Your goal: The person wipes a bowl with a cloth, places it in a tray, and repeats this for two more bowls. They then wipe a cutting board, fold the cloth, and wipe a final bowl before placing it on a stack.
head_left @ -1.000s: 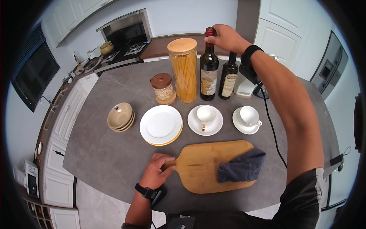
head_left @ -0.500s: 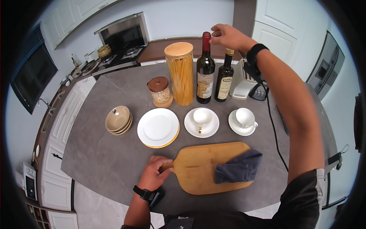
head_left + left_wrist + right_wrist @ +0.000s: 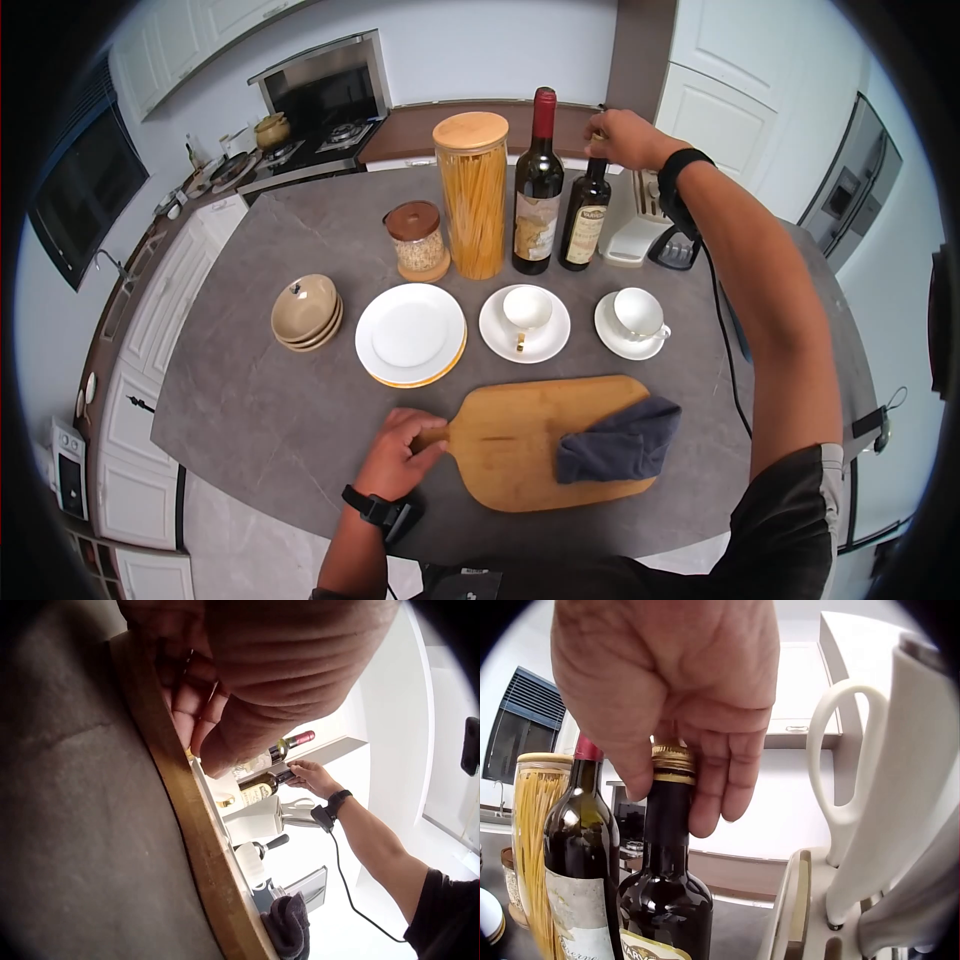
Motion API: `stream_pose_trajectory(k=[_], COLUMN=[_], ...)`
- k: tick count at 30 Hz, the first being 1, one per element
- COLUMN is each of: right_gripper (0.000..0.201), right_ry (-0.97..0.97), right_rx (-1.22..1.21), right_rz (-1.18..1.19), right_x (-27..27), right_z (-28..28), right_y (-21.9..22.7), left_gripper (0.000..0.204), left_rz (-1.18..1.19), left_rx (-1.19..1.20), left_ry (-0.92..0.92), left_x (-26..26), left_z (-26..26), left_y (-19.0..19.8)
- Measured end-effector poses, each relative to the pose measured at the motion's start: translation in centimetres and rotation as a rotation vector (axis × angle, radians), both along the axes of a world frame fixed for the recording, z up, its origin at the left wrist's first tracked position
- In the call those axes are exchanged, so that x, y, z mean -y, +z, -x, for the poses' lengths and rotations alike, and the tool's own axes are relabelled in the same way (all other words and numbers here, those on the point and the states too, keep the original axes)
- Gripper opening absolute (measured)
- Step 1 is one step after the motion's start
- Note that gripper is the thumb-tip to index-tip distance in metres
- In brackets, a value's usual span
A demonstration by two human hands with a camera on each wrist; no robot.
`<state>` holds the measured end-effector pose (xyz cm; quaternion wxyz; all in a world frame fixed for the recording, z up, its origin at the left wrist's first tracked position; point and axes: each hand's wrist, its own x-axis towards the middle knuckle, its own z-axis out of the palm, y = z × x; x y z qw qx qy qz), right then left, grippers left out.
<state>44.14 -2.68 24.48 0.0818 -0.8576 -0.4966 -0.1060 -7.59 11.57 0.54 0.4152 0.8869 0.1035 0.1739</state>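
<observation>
Cap [image 3: 673, 760] gripped by right hand [image 3: 667, 697], ridges — right wrist only, left hand [image 3: 395, 456] pinching board [image 3: 510, 450]

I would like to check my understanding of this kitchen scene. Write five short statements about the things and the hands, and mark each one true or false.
1. The left hand holds the cutting board by its handle. True.
2. The dark cloth lies on the white plates. False: it lies on the cutting board.
3. The right hand is at the top of the red-topped bottle. False: its fingers are around the top of the shorter bottle.
4. Each white cup stands on a saucer. True.
5. The pasta jar has no lid. False: it has a wooden lid.
</observation>
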Motion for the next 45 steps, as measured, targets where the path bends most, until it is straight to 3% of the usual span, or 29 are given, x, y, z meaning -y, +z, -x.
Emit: stream_pose_trajectory(k=[7, 9, 11, 13, 17, 19, 20, 22, 23, 25, 29, 34, 45], right_gripper=[0.042, 0.050, 0.055, 0.057, 0.058, 0.070, 0.070, 0.095, 0.095, 0.115, 0.113, 0.103, 0.099], right_ry=[0.031, -0.007, -0.012, 0.020, 0.236, 0.379, 0.382, 0.245, 0.256, 0.156, 0.109, 0.129, 0.267], right_rx=[0.022, -0.016, 0.002, 0.215, 0.279, 0.133, 0.132, 0.175, 0.174, 0.131, 0.003, -0.139, -0.196], right_rz=[0.012, -0.098, -0.093, -0.432, -0.599, -0.371, -0.372, -0.054, -0.055, 0.128, 0.278, 0.209, 0.123], right_x=[0.0, 0.0, -0.3, -0.7, -3.4, -5.4, -6.6, -9.1, -10.3, -13.2, -16.6, -16.9, -16.9], right_z=[-0.4, -0.4, 0.2, 1.1, 6.2, 10.2, 11.5, 13.4, 13.3, 12.8, 12.0, 11.5, 9.0], right_y=[-0.1, -0.1, 2.0, 3.7, 5.4, 5.0, 4.8, 3.7, 3.5, 3.5, 3.6, 3.7, 2.8], left_gripper=[0.032, 0.032, 0.033, 0.034, 0.035, 0.036, 0.036, 0.036, 0.036, 0.036, 0.035, 0.035, 0.033], left_rz=[0.020, 0.033, -0.001, -0.024, -0.033, -0.041, -0.047, -0.036, -0.029, -0.023, -0.023, -0.051, -0.026], left_rx=[0.018, 0.026, -0.007, 0.001, -0.010, -0.001, 0.007, -0.004, -0.008, 0.001, 0.008, 0.022, 0.011], left_ry=[0.016, 0.027, 0.002, 0.001, 0.002, -0.001, -0.006, -0.001, -0.001, 0.007, -0.009, -0.022, -0.015], left_x=[0.1, 0.0, -0.2, -0.4, -0.2, -0.3, -0.3, -0.3, -0.3, -0.5, -0.6, -0.7, -0.8], left_z=[0.1, 0.3, 0.4, 0.4, 0.4, 0.4, 0.4, 0.5, 0.5, 0.6, 0.5, 0.5, 0.6], left_y=[0.0, -0.1, 0.0, -0.2, 0.1, -0.2, -0.3, 0.0, 0.1, -0.3, -0.5, -0.1, -0.2])
